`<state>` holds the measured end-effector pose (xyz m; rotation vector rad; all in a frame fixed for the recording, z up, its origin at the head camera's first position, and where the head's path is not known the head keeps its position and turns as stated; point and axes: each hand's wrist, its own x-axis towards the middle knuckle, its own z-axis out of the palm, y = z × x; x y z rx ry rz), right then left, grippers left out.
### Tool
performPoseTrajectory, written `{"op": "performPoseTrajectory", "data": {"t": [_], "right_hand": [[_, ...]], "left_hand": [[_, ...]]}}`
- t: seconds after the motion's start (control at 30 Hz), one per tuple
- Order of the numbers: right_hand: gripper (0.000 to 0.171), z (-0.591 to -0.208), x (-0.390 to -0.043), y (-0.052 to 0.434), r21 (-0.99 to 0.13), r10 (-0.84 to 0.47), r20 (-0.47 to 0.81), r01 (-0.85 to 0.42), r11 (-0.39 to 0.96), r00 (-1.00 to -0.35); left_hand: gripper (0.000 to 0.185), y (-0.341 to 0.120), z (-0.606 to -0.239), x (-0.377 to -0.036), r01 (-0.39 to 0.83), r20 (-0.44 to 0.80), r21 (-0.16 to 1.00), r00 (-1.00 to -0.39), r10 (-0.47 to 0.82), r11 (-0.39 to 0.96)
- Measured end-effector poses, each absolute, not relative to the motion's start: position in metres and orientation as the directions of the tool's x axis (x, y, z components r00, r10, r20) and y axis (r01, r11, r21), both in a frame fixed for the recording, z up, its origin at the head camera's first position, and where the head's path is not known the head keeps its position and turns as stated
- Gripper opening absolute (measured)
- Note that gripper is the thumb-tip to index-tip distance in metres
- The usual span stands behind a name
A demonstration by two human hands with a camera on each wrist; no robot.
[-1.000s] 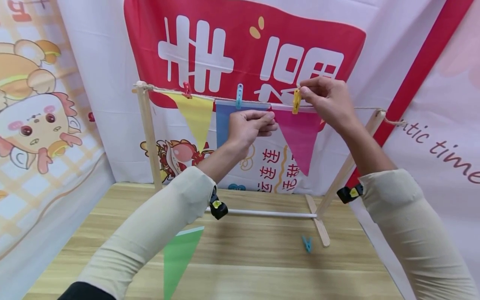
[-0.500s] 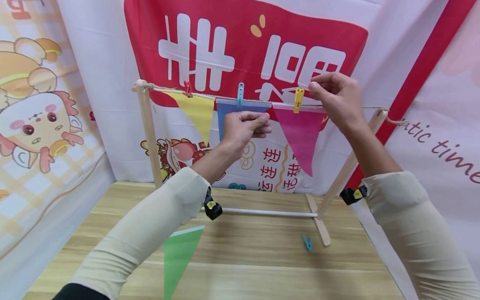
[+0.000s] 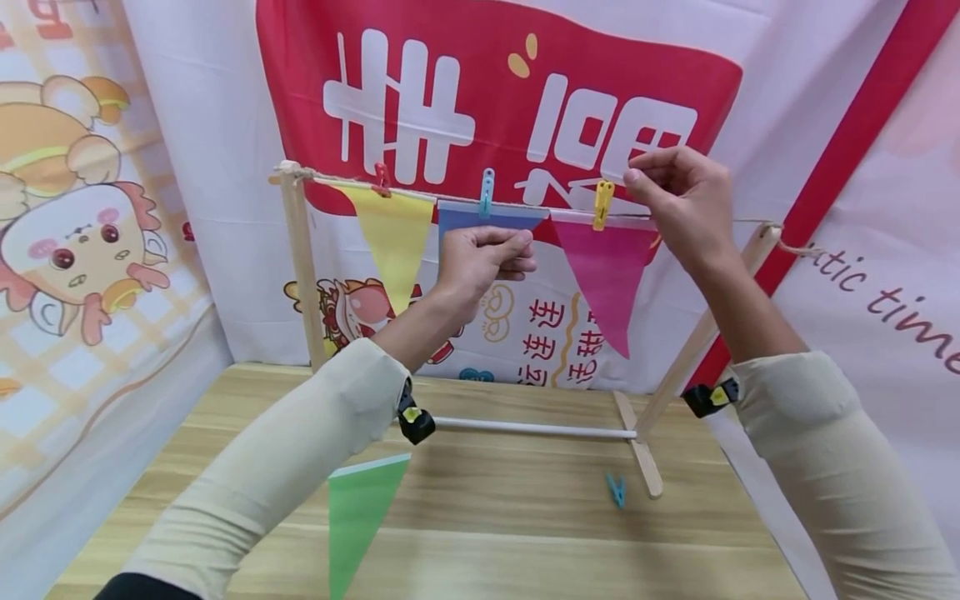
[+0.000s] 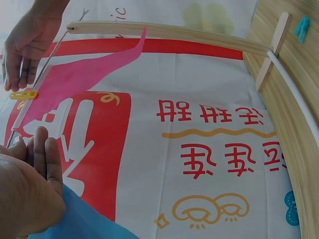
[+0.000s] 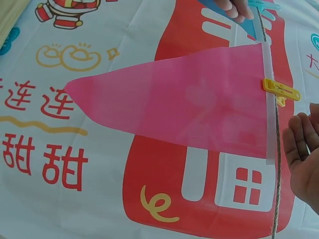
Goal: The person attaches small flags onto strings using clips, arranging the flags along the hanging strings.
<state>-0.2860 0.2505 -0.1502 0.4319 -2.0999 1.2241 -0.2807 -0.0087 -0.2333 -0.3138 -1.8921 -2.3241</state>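
Note:
A pink triangular pennant (image 3: 603, 275) hangs from a string (image 3: 708, 219), held at its top edge by a yellow clothespin (image 3: 603, 205). My right hand (image 3: 686, 200) is just right of that clothespin, apart from it, fingers loosely bent around nothing. In the right wrist view, a gap shows between its fingertips (image 5: 295, 124) and the clothespin. My left hand (image 3: 483, 262) hovers in front of the blue pennant (image 3: 491, 215), covering much of it, with nothing visible between its fingers. A light-blue clothespin (image 3: 487, 193) holds the blue pennant. Farther left, a red clothespin (image 3: 382, 180) holds a yellow pennant (image 3: 395, 242).
The string runs between two wooden posts (image 3: 302, 267), joined low down by a white rod (image 3: 532, 427). On the wooden table (image 3: 525, 533) lie a green pennant (image 3: 363, 512) and a blue clothespin (image 3: 617, 490). A printed cloth (image 3: 600, 50) hangs close behind the string.
My right hand has let go of the yellow clothespin and moved a little right. My left hand has drifted left, away from the pink pennant's corner. The clothespin stays on the string.

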Motion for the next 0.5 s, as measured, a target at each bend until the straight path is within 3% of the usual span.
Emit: {"op": "performPoseTrajectory", "data": {"t": [0.5], "right_hand": [[0.033,-0.1576,-0.281,0.2537,-0.613,0.059,0.753,-0.666,0.425,-0.655]], "left_hand": [[0.024,-0.0142,-0.2369,-0.2747,0.205,0.222,0.959,-0.973,0.069,-0.195]]}}
